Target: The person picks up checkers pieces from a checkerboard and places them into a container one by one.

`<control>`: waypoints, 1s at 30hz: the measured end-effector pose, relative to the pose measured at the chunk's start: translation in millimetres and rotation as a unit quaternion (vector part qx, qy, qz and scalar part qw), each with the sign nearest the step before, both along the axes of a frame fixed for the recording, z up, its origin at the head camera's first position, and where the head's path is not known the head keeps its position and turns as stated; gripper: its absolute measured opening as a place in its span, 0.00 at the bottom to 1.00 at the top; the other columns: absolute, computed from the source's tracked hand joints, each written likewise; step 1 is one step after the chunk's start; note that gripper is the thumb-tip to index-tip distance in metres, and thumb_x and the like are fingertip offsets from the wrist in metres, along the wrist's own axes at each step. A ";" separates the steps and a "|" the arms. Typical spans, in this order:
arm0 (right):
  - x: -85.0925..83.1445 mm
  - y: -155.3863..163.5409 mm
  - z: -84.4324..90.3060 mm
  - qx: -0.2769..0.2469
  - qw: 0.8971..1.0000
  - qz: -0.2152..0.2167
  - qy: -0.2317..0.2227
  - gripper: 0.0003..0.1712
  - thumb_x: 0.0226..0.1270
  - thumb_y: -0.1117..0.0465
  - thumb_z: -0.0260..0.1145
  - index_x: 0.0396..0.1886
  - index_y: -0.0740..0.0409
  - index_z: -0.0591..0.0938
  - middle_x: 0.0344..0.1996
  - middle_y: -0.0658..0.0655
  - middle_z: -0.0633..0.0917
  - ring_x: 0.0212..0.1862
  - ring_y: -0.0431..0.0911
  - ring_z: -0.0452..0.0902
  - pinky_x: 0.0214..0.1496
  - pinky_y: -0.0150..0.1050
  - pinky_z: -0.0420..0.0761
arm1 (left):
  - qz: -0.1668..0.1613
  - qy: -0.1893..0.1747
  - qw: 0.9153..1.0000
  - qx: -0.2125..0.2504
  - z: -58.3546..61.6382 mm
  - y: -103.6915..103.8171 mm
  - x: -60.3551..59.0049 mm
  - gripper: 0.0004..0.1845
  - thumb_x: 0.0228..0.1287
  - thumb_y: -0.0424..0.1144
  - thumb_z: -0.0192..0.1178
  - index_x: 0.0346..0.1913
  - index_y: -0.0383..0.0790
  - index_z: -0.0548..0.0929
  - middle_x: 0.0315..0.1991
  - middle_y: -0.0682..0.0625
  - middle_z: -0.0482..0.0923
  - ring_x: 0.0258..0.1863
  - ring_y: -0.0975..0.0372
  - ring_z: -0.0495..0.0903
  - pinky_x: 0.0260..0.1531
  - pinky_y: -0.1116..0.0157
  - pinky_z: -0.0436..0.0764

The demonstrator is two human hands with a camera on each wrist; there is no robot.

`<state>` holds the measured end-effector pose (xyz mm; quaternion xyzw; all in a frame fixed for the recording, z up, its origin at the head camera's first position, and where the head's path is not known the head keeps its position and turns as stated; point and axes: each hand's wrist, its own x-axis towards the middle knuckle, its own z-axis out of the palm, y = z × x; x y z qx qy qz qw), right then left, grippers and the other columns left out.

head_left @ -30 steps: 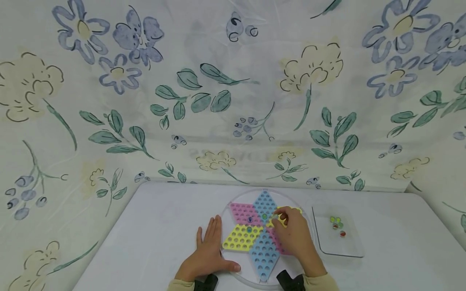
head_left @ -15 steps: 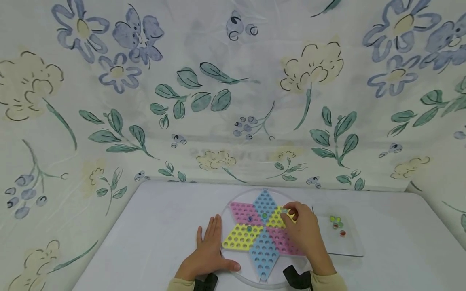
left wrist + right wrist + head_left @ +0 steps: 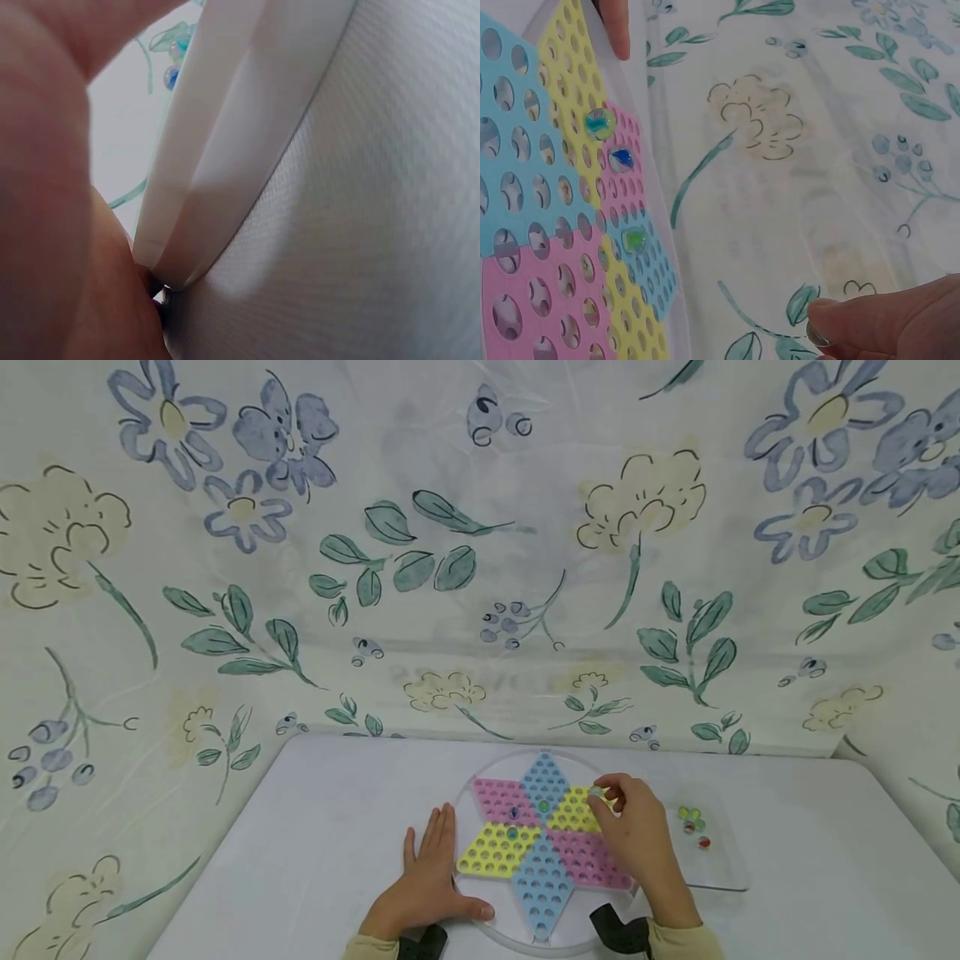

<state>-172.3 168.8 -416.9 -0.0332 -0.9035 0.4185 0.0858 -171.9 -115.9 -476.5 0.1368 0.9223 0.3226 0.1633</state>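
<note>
A round Chinese checkers board [image 3: 543, 889] with a pink, yellow and blue holed star lies on the table. Three marbles sit in its holes: a green one [image 3: 543, 807], a dark blue one [image 3: 513, 812] and a teal one [image 3: 512, 833]. My left hand [image 3: 429, 885] rests at the board's left edge, fingers straight and thumb spread toward the front rim. Over the yellow section at right, my right hand [image 3: 637, 827] pinches a clear marble [image 3: 819, 335] between thumb and fingertips. In the left wrist view, the board's pale side wall [image 3: 217, 135] shows beside the hand.
Right of the board lies a shallow clear tray [image 3: 720, 888], partly behind my right forearm, with several marbles [image 3: 696, 820] in it. The white table [image 3: 322, 827] meets a floral cloth [image 3: 450, 635] at the back.
My right hand has moved right from near the star's centre to the outer part of the right yellow section, still pinching the marble. The left hand keeps its place.
</note>
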 end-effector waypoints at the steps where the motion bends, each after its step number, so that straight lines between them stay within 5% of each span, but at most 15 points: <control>1: 0.2 0.4 0.2 0.001 1.000 -0.001 0.000 0.13 0.69 0.63 0.67 0.50 0.65 0.82 0.37 0.59 0.79 0.38 0.51 0.72 0.39 0.43 0.72 | 0.001 0.000 1.000 -0.001 -0.3 -0.1 -0.1 0.80 0.39 0.68 0.77 0.78 0.24 0.36 0.79 0.30 0.34 0.79 0.41 0.31 0.68 0.35 0.26; 30: -2.7 18.9 2.3 0.013 0.999 -0.042 -0.024 0.17 0.72 0.61 0.64 0.55 0.66 0.81 0.40 0.62 0.78 0.41 0.52 0.70 0.39 0.43 0.71 | 0.005 -0.002 1.000 0.016 0.8 -0.2 1.8 0.80 0.38 0.64 0.80 0.78 0.24 0.36 0.80 0.31 0.33 0.79 0.41 0.30 0.67 0.35 0.25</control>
